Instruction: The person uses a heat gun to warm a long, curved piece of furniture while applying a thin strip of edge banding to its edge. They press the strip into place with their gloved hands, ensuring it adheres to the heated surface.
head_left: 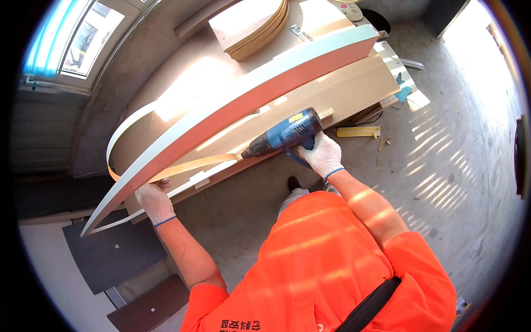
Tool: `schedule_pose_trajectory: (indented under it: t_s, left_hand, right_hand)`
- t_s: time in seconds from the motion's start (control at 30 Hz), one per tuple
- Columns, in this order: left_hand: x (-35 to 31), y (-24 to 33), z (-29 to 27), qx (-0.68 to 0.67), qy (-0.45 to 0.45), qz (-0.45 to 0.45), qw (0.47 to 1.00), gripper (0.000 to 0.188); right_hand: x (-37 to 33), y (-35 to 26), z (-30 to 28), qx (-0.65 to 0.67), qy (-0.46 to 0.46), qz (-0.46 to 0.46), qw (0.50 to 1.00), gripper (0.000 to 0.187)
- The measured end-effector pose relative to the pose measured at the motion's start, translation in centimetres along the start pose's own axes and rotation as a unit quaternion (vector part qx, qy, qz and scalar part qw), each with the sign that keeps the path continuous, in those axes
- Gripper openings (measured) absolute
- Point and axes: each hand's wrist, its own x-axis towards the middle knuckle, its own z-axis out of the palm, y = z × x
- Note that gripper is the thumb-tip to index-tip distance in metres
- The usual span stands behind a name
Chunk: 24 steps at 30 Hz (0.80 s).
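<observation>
heat gun (287, 134) in the right hand (322, 156), blue body, dark nozzle pointing left and slightly down toward the loose tan edge-banding strip (191, 165); long axis roughly level across the view, tilted a little, grip end at the glove. right hand gloved in white, fingers clenched round the handle of the gun. nozzle tip just beside the strip, close against the lower face of the long curved panel (243, 97) (pale top, reddish-lit edge), lying lengthwise from lower left to upper right across the workbench (354, 88). left hand (154, 199), also in a white glove, up against the lower left end of the panel, fingertips pinching or pressing the strip there; cannot tell which. strip looping out past the panel's left end and curling back along the far side. stack of curved wooden boards (257, 25) further back on the bench. yellow tool (358, 131) on the concrete floor near the bench edge, well apart from both hands. dark flat panels (113, 249) on the floor at lower left. no containers in sight.
</observation>
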Motion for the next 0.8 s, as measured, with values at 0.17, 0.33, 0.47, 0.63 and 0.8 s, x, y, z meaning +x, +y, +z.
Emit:
schedule_pose_trajectory:
  t_s: [0.17, 0.33, 0.47, 0.63, 0.8]
  left_hand:
    - [-0.7, -0.5, 0.3, 0.018, -0.038, 0.007, 0.999, 0.046]
    - [-1.7, -0.8, 1.6, 0.011, -0.037, 0.005, 0.999, 0.051]
    - [-1.7, -1.3, 1.6, 0.017, -0.047, 0.006, 0.999, 0.050]
    - [-1.8, -1.8, 1.7, 0.024, -0.050, -0.003, 0.998, 0.049]
    - [-2.6, -1.5, 2.6, 0.039, -0.062, 0.004, 0.997, 0.051]
  right_hand:
    - [-0.3, -0.2, -0.7, 0.000, -0.005, 0.023, 1.000, 0.062]
    - [-0.3, 0.3, -0.7, -0.002, 0.013, 0.024, 1.000, 0.062]
    - [-0.5, 0.5, -1.1, -0.002, 0.017, 0.028, 0.999, 0.061]
    - [-0.8, 0.2, -1.6, -0.002, 0.018, 0.033, 0.999, 0.061]
    - [-0.9, 0.1, -2.0, -0.003, 0.018, 0.039, 0.999, 0.060]
